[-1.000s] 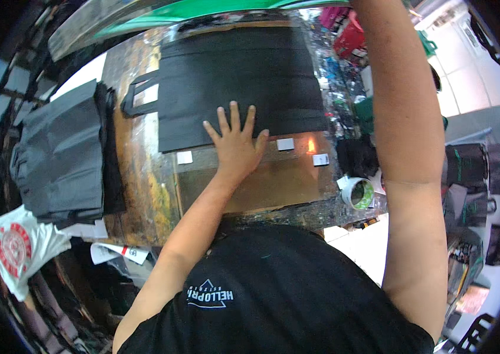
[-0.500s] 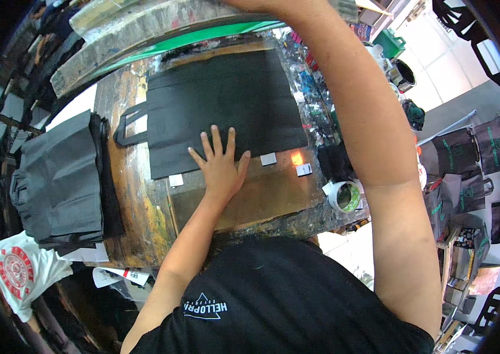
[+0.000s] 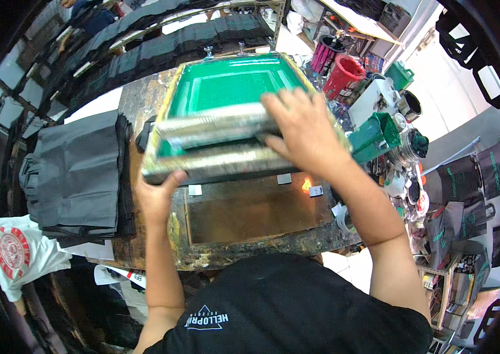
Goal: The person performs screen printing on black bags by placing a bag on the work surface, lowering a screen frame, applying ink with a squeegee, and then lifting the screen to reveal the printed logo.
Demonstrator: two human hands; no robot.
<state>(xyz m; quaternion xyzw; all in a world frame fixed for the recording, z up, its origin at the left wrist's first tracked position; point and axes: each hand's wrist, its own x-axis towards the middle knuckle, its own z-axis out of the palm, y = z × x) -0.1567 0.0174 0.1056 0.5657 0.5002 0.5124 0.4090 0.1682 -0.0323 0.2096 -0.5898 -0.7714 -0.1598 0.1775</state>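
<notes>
A screen-printing frame point(image 3: 226, 164) with yellowed edges and wet green ink on its mesh point(image 3: 232, 79) lies over the middle of the table. My left hand point(image 3: 158, 194) grips its near left corner, the thumb on top. Across the near part of the screen is a wide squeegee point(image 3: 217, 124), smeared by motion. My right hand point(image 3: 306, 127) is closed round the squeegee's right end. The black fabric bag is hidden under the frame, except for a bit of dark handle point(image 3: 145, 134) at the left.
A stack of black bags point(image 3: 76, 171) lies at the left. Small white tabs point(image 3: 284, 178) mark the board's point(image 3: 256, 209) edge. A green ink container point(image 3: 374, 138), a red bucket point(image 3: 344, 76) and cans stand at the right. Printed bags point(image 3: 173, 50) lie on racks beyond.
The screen frame has come down over the black bag. My left hand has left the bag for the frame's corner. My right hand has come down from the top and now holds the squeegee.
</notes>
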